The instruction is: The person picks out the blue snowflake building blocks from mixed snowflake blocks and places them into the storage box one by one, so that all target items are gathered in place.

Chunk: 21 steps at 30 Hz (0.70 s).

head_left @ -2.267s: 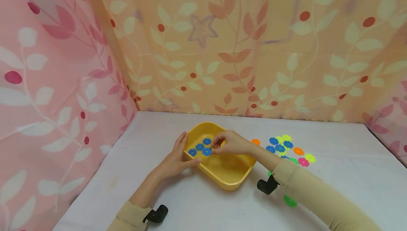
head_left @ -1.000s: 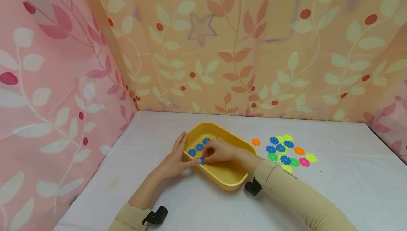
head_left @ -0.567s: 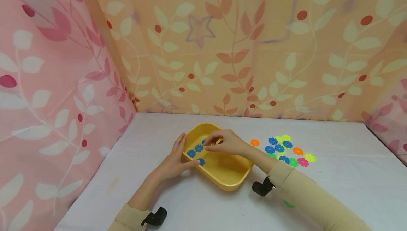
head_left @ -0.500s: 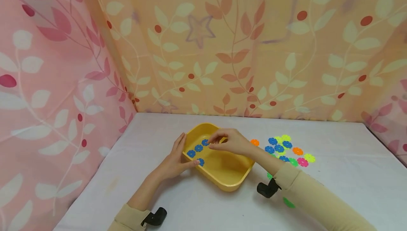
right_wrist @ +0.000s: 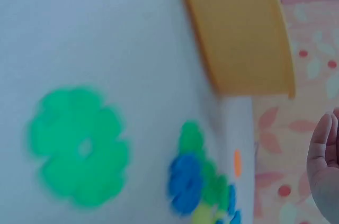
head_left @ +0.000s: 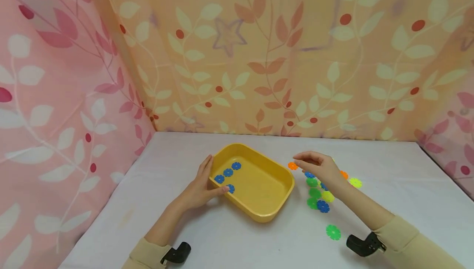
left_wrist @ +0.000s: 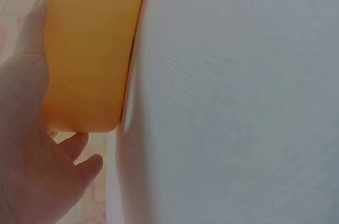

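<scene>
A yellow plastic tub [head_left: 264, 213] stands at the middle of the table. Its left end is gripped by my left hand [head_left: 200, 191], the thumb [head_left: 222, 190] over the rim and the other fingers along the outside wall. On the tub's floor lie several blue flower-shaped discs [head_left: 228, 172]; the left thumb partly covers the nearest. My right hand [head_left: 326, 170] hovers right of the tub, fingers loosely bent and nothing seen in them. Beneath it are loose flower discs [head_left: 314, 193], some hidden by the hand. In the right wrist view only part of the right hand [right_wrist: 324, 166] shows.
A lone green flower disc [head_left: 333, 232] lies nearer the front, an orange one [head_left: 293, 165] close to the tub's right side. Yellow discs [head_left: 355, 183] sit right of the hand. Patterned cloth [head_left: 259, 55] walls the table's back and sides.
My right hand set a blue disc down in the tub near the left thumb, let go, rose and moved right over the loose discs. The left hand stays on the tub.
</scene>
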Available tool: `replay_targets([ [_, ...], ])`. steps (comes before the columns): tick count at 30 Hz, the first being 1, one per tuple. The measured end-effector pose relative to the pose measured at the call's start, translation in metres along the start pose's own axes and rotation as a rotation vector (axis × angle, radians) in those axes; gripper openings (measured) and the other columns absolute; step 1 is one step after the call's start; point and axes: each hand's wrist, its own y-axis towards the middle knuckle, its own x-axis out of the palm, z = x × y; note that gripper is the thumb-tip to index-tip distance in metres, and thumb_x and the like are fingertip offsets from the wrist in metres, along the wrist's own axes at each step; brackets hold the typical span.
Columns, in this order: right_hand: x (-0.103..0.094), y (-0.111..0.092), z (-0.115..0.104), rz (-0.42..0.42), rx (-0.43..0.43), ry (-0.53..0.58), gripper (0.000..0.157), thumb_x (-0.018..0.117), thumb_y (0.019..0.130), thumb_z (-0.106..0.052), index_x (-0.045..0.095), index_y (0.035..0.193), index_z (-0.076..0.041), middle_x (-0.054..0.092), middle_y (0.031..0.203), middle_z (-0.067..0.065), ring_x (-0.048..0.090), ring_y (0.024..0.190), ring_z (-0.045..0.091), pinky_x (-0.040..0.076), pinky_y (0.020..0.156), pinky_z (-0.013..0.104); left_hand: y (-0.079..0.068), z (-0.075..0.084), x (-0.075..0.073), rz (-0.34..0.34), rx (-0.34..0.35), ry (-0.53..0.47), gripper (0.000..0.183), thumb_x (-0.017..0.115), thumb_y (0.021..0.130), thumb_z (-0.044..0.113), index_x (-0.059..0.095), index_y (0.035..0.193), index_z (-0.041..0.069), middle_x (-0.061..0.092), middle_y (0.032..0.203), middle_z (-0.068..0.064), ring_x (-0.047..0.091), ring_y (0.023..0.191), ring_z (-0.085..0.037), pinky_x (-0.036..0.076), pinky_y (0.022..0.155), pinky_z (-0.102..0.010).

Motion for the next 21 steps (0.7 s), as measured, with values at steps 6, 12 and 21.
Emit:
replay_targets([
  [6,-0.026,-0.025,0.026,0.040,0.093,-0.080,0.051,0.067,0.090,-0.046,0.065,0.124,-0.008,0.066,0.119,0.006,0.061,0.104,0.028,0.054,0.084,0.031,-0.001,-0.001,-0.001,0.002,0.007,0.002,0.115,0.070,0.080,0.062,-0.001,0.158,0.013,-0.008,0.162,0.007,0.009,0.147,-0.028,0.019,0.113,-0.057],
  [12,-0.048,-0.039,0.048,0.075,0.100,-0.237,0.049,0.065,0.091,-0.049,0.066,0.122,-0.012,0.067,0.115,0.005,0.061,0.099,0.020,0.052,0.078,0.026,0.000,-0.001,-0.001,0.004,0.014,0.000,0.115,0.070,0.081,0.061,-0.001,0.158,0.012,-0.008,0.162,0.006,0.009,0.148,-0.029,0.019,0.113,-0.056],
  [21,-0.067,-0.045,0.069,0.085,0.078,-0.427,0.038,0.073,0.088,-0.037,0.070,0.111,-0.007,0.064,0.095,0.007,0.056,0.080,0.018,0.050,0.058,0.024,0.001,0.000,0.000,0.006,0.025,0.003,0.115,0.071,0.081,0.059,0.000,0.158,0.012,-0.007,0.163,0.002,0.008,0.148,-0.029,0.019,0.113,-0.056],
])
